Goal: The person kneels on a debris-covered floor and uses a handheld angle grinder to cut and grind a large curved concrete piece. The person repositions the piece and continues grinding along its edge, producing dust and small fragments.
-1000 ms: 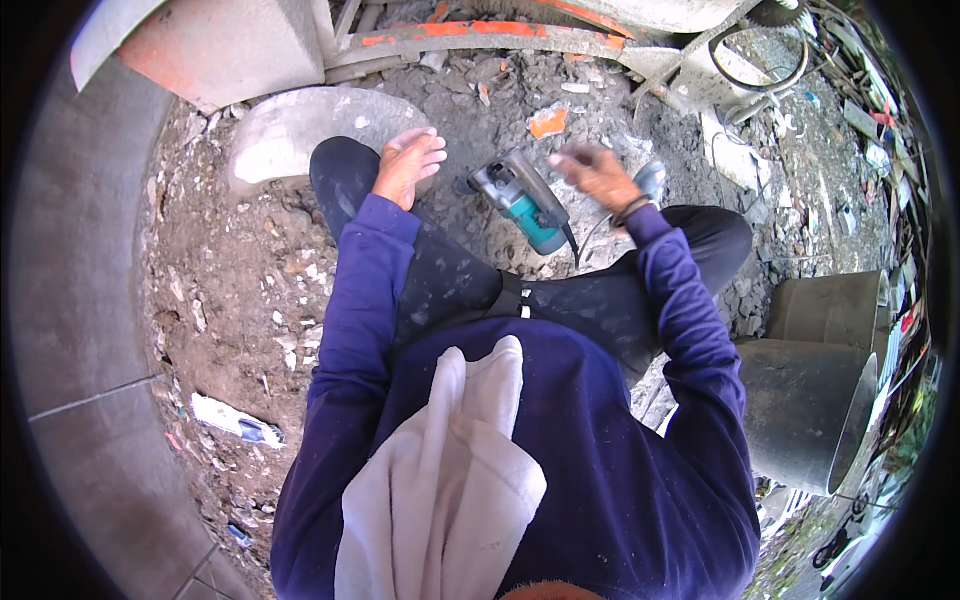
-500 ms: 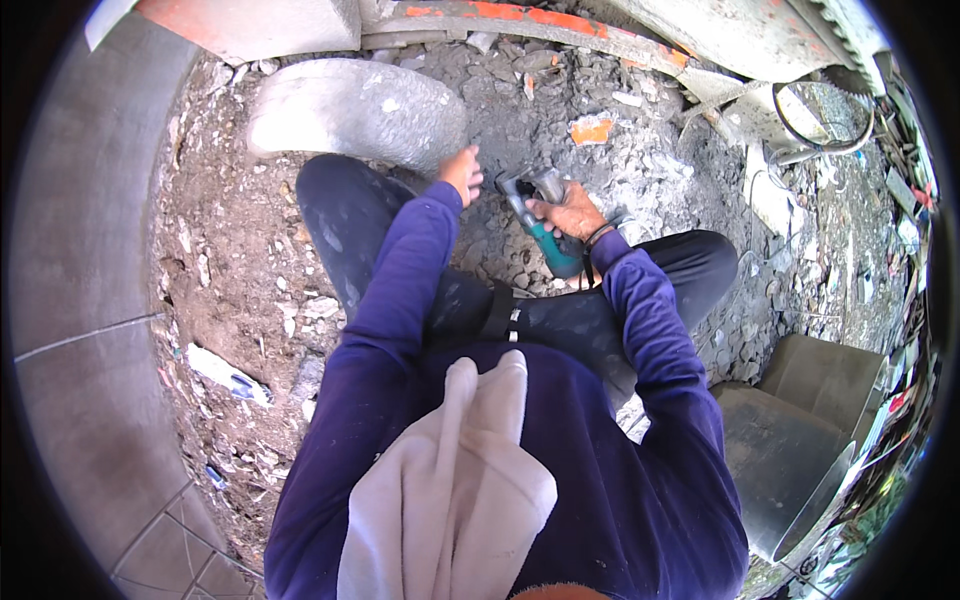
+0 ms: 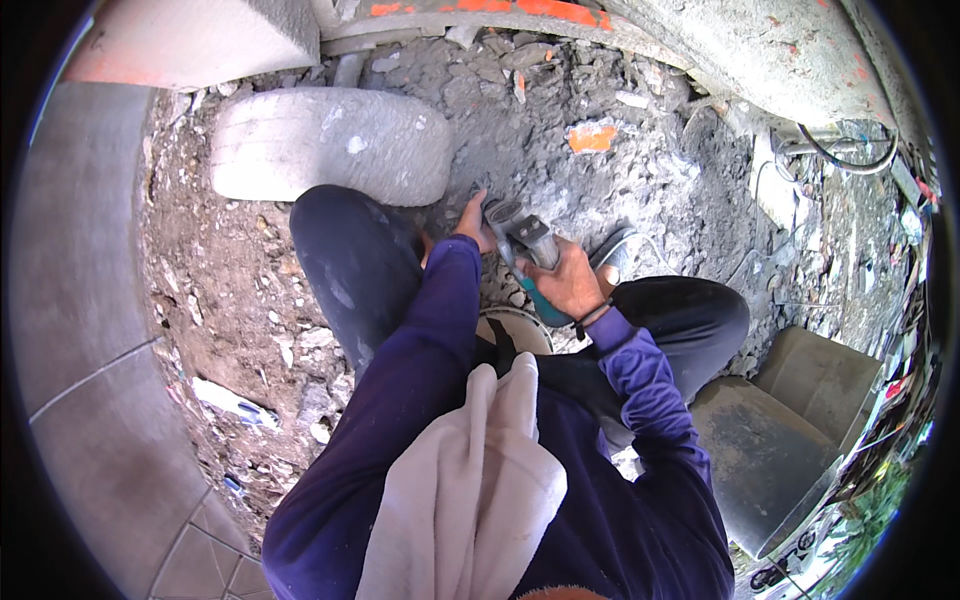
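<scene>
My right hand (image 3: 562,275) grips a teal and grey power tool (image 3: 535,238) tilted between my bent legs, thumb across its body. Close by on the left, my left hand (image 3: 470,220) reaches to the tool's front end; whether its fingers grip it is unclear. Beneath the tool, a round rim (image 3: 510,328) of some pale object shows, partly covered by arms and legs. Beyond my left knee lies a long, pale, dusty rounded slab (image 3: 330,140). A sandalled foot (image 3: 612,262) is beside my right hand.
Rubble with an orange fragment (image 3: 592,137) covers the ground. A paved edge (image 3: 80,280) runs along the left. Concrete forms with orange paint (image 3: 190,40) border the top. A cable loop (image 3: 850,160) lies upper right, dark metal tube pieces (image 3: 750,460) lower right.
My right hand took hold of the tool and has drawn it lower and turned it. My left hand moved right and down to the tool's front. A round rim has come into view beneath.
</scene>
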Motion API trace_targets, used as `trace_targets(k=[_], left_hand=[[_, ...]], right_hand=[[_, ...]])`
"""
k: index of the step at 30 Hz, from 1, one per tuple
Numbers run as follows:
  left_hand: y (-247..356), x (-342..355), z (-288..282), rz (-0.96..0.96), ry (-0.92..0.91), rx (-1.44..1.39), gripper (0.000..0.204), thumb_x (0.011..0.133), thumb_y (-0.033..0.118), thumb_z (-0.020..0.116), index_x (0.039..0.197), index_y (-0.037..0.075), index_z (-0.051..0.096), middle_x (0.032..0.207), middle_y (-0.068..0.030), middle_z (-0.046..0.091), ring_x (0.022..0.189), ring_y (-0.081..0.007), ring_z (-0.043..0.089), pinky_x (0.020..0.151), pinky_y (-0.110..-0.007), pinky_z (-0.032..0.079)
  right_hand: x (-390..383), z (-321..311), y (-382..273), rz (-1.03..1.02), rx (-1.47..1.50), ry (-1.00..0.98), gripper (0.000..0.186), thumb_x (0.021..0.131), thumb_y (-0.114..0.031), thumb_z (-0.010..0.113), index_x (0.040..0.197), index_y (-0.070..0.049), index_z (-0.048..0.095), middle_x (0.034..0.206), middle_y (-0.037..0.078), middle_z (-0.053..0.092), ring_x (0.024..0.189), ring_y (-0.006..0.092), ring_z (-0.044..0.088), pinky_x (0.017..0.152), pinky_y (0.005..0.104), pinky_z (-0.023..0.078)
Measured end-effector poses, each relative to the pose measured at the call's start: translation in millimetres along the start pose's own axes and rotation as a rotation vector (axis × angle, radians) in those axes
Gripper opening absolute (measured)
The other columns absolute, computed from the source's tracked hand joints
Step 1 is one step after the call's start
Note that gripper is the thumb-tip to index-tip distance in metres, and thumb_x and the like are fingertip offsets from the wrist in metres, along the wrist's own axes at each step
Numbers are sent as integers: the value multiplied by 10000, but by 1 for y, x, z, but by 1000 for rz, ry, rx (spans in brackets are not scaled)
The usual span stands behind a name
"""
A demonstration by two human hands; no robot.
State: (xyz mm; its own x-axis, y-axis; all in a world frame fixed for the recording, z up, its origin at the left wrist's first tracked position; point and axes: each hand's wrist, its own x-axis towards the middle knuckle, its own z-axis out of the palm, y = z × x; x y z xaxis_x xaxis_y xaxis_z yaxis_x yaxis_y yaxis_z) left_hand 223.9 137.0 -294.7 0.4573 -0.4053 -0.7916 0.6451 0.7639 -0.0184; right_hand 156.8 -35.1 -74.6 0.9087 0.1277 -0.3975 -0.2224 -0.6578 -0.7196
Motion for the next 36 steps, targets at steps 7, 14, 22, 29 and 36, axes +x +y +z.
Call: trace_targets(k=[7, 14, 22, 29, 36], left_hand=[[-14, -2, 1, 170, -35, 37, 334, 957, 429, 678, 958, 100, 735, 897, -102, 767, 809, -298, 734, 815, -458, 605], [-8, -6, 0, 25, -64, 38, 414, 976, 476, 640, 980, 72, 730, 1016, -135, 773, 972, -337, 716, 966, -496, 539], [-8, 7, -13, 82, -45, -100, 518, 990, 536, 632, 1176, 55, 681, 1142, -164, 743, 1117, -363, 662, 1078, -551, 462], [-10, 26, -13, 150, 24, -122, 402, 931, 462, 736, 1047, 80, 686, 985, -150, 742, 927, -362, 714, 948, -542, 555], [-14, 8, -14, 100, -12, -65, 355, 931, 451, 736, 940, 103, 667, 905, -126, 715, 898, -337, 704, 922, -534, 556]], right_hand=[[-12, -11, -13, -37, 24, 5, 533, 845, -279, 814, 1174, 111, 663, 971, 334, 725, 987, 491, 721, 855, 492, 577], [-9, -9, -10, -35, 87, -16, 477, 845, -258, 811, 1163, 76, 690, 947, 307, 737, 945, 469, 733, 835, 467, 584], [-4, -3, -10, 79, 10, -28, 475, 858, -301, 805, 1146, 64, 706, 974, 326, 736, 991, 480, 726, 863, 495, 577], [-7, -7, -5, 29, 110, -75, 471, 853, -304, 810, 1135, 59, 709, 964, 313, 742, 977, 466, 734, 853, 493, 578], [-24, 9, 3, -21, -84, 38, 387, 868, -202, 825, 1136, 45, 696, 940, 241, 759, 905, 350, 770, 822, 423, 573]])
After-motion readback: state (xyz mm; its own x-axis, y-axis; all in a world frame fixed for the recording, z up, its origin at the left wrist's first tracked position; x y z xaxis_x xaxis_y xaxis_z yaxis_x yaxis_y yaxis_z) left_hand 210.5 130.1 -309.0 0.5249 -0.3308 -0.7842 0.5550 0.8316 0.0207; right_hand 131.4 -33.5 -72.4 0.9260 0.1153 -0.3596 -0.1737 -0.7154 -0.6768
